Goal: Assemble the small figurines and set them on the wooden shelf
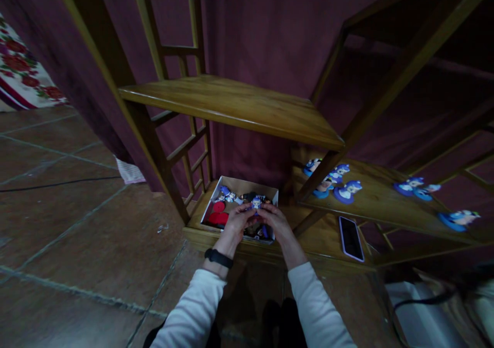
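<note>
Both of my hands meet over a shallow white box (250, 183) on the low shelf, their fingers closed around a small purple-haired figurine (256, 203). My left hand (236, 222) grips it from the left, and a black band circles that wrist. From the right, my right hand (275, 220) pinches the same figurine; its base is mostly hidden by my fingers. Inside the box lie a blue-and-white figurine (228, 193), red round discs (218, 218) and several dark pieces that I cannot make out.
Several figurines on round bases, including a purple one (348, 191), stand on the shelf board to the right. A phone (351, 239) lies on the low shelf. Above the box juts a wooden shelf (231, 103). A slanting post (320, 180) stands right of the box.
</note>
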`<state>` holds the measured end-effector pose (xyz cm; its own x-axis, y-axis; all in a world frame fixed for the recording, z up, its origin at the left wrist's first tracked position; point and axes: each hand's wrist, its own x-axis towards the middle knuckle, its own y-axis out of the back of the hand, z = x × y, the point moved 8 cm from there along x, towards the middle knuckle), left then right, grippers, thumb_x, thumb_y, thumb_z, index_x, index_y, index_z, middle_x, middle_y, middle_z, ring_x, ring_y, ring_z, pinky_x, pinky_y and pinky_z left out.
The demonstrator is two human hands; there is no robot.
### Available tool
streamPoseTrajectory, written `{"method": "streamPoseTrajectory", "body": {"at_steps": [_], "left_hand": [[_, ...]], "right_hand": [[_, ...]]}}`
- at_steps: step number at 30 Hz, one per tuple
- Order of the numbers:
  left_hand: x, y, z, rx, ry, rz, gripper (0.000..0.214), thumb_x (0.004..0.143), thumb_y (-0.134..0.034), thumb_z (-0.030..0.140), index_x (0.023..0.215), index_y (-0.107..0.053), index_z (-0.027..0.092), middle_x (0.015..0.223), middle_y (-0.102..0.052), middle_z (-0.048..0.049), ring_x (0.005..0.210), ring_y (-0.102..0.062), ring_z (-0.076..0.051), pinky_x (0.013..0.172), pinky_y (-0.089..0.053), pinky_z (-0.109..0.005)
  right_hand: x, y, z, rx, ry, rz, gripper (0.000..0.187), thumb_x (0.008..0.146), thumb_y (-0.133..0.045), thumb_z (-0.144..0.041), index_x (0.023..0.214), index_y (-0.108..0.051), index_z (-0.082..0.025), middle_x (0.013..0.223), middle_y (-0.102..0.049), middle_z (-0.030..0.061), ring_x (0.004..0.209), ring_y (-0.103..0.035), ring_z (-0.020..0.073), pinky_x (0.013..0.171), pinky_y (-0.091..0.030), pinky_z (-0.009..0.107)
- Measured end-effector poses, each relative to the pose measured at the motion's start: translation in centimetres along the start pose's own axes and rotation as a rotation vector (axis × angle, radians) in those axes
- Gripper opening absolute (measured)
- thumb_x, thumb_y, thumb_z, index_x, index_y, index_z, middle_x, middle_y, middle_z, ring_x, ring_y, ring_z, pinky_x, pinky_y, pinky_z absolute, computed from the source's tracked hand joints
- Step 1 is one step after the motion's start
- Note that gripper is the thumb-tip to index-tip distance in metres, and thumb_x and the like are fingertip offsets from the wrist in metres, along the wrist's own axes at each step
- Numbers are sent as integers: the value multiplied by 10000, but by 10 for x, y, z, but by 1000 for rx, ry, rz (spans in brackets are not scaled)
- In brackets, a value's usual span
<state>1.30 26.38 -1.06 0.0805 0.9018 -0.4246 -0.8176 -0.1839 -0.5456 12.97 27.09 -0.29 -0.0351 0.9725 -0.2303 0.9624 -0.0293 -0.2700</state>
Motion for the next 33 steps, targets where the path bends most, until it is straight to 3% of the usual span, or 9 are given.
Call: {"method": "streamPoseTrajectory", "body": {"at_steps": [7,11,17,22,33], "left_hand": [[2,10,-9,1,17,46,226,536,-772,45,711,-644,108,620,-659,-39,535,-612,-127,545,-519,-249],[4,16,-13,10,49,107,216,553,-756,33,713,-631,105,598,-654,-38,514,-614,-128,533,-518,-248],[4,8,-6,5,85,12,193,633,-734,113,801,-640,100,639,-674,-78,565,-657,-172,583,-541,-281],[5,11,-8,9,116,28,137,731,-671,215,784,-608,105,619,-666,-87,557,-655,-171,573,-547,-281],[6,16,-14,-71,128,49,78,741,-650,134,762,-575,142,566,-605,-2,468,-588,-98,520,-519,-214]], "right_hand": [[-1,0,13,-9,-54,-45,349,501,-783,-362,766,-685,-157,765,-693,34,678,-625,175,653,-494,302],[-2,1,18,-15,-42,47,317,504,-766,-348,752,-681,-170,728,-677,11,634,-611,159,628,-493,298],[2,5,14,-80,50,147,321,580,-708,-427,807,-672,-203,737,-675,-3,667,-611,160,629,-492,293],[2,6,19,-3,2,94,338,656,-645,-507,840,-647,-224,721,-679,-1,604,-606,138,595,-483,278],[-2,-3,31,215,-41,139,302,557,-741,-418,732,-593,-222,708,-666,-25,611,-596,125,566,-465,245]]}}
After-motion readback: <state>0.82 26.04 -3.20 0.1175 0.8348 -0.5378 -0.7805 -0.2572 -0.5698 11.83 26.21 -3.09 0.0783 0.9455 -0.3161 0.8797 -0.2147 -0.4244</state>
